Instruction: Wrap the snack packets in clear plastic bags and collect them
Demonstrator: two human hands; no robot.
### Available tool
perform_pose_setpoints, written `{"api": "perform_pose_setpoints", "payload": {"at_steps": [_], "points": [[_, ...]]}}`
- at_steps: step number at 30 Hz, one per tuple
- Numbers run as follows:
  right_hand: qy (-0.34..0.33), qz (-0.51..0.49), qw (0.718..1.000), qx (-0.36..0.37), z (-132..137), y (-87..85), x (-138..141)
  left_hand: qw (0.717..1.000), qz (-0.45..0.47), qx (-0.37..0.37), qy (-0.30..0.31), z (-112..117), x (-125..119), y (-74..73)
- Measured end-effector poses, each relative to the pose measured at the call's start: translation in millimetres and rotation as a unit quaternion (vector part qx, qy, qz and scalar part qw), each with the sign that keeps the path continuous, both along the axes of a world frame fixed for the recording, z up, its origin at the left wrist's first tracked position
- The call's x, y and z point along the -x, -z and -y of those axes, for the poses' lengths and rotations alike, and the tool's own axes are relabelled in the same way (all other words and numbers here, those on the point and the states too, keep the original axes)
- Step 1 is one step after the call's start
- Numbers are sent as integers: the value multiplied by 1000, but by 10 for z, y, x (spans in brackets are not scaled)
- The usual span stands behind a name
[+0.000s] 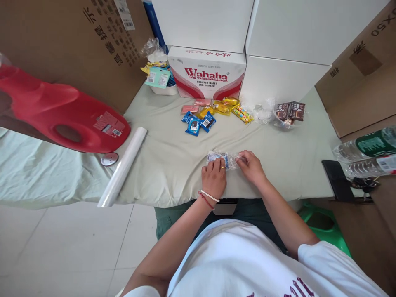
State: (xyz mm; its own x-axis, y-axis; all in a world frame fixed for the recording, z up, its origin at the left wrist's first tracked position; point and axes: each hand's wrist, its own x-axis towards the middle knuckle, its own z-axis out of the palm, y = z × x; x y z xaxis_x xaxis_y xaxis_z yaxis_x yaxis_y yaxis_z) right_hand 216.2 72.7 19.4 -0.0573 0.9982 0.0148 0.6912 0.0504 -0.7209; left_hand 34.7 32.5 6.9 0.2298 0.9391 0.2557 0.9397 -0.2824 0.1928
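Observation:
Near the table's front edge lies a small blue-and-white packet in a clear plastic wrapper. My left hand is over the packet, its fingers together and closed down on it; the thumb is mostly hidden. At the wrapper's right end, my right hand pinches the clear plastic between thumb and fingers. Farther back sit several blue packets, yellow-wrapped snacks, pink packets and a colourful striped packet.
A clear bowl holds brown cocoa packets, beside crumpled plastic. At left are a plastic-film roll and a red jug. A Wahaha box stands behind; bottles and a black phone-like slab lie right.

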Motion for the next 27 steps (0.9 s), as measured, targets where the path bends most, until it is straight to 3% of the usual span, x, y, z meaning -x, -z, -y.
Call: {"api": "perform_pose_setpoints", "payload": {"at_steps": [4, 8, 12, 15, 17, 22, 27], "points": [[-13, -29, 999, 34, -146, -290, 174, 1000, -2, 1, 14, 11, 8, 5], [-80, 110, 991, 17, -351, -480, 593, 998, 37, 5, 41, -21, -6, 37], [-147, 212, 965, 43, -432, -480, 931, 988, 130, 5, 86, 22, 174, 79], [-152, 255, 954, 29, -311, -417, 1042, 961, 241, 11, 133, 162, 450, 127], [-151, 287, 946, -2, -177, -372, 1084, 945, 310, -3, 100, 270, 634, 168], [-163, 331, 928, -54, 34, -286, 1152, 914, 393, -71, -72, 406, 881, 226], [-142, 336, 930, -38, -13, -309, 1125, 913, 399, -60, -63, 428, 873, 180]]}}
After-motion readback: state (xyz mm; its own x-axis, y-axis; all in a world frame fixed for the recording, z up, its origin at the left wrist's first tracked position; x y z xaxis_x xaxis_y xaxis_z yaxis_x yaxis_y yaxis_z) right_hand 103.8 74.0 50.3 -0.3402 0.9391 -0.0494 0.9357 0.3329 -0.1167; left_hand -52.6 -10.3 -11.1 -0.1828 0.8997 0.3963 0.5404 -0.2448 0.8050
